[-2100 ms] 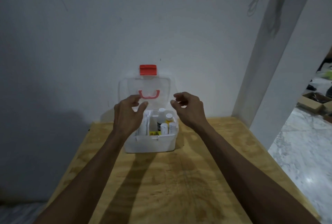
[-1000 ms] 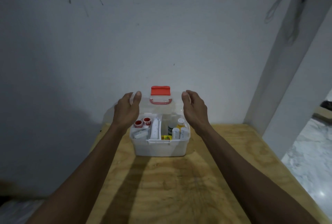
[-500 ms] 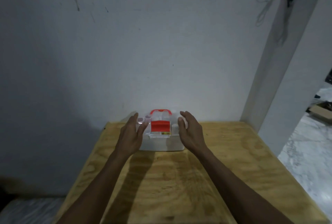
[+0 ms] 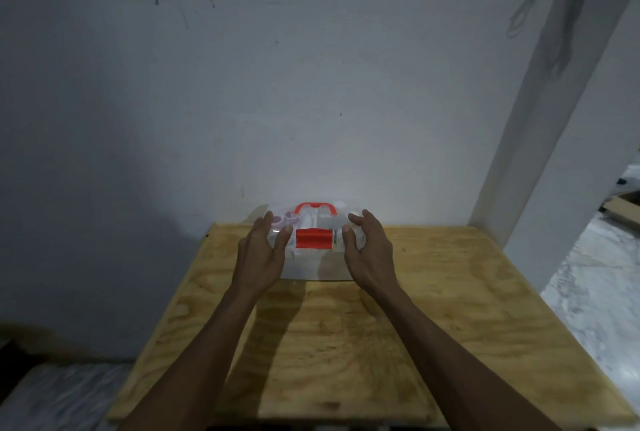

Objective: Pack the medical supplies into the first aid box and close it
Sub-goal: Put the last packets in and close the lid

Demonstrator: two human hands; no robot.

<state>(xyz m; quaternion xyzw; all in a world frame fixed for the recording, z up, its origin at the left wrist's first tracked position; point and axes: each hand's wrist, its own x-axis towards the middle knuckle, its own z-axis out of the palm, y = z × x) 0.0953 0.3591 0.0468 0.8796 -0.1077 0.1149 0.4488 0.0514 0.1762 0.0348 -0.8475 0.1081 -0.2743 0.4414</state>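
1. Plywood makes up the table (image 4: 433, 309), which stands against a pale wall (image 4: 311, 84); the head view is the only one, looking forward and down along both bare forearms.
2. At the table's far edge, close to the wall, sits the first aid box (image 4: 313, 262), white below with a clear lid (image 4: 323, 223) lying down over it.
3. A red handle (image 4: 315, 215) arches on top of the lid, and a red latch (image 4: 313, 238) sits at the front middle.
4. Through the lid, blurred shapes of the supplies (image 4: 287, 221) show, too soft to name.
5. The left hand (image 4: 261, 257) is on the box's left end, fingers spread over the lid and thumb on the front beside the latch, loosely cupped rather than closed.
6. The right hand (image 4: 369, 254) mirrors it on the right end, fingers curled over the lid's corner and thumb on the front face.
7. Whether the latch is snapped shut cannot be told.
8. To the right a white pillar (image 4: 554, 119) rises beside marbled floor (image 4: 595, 275).
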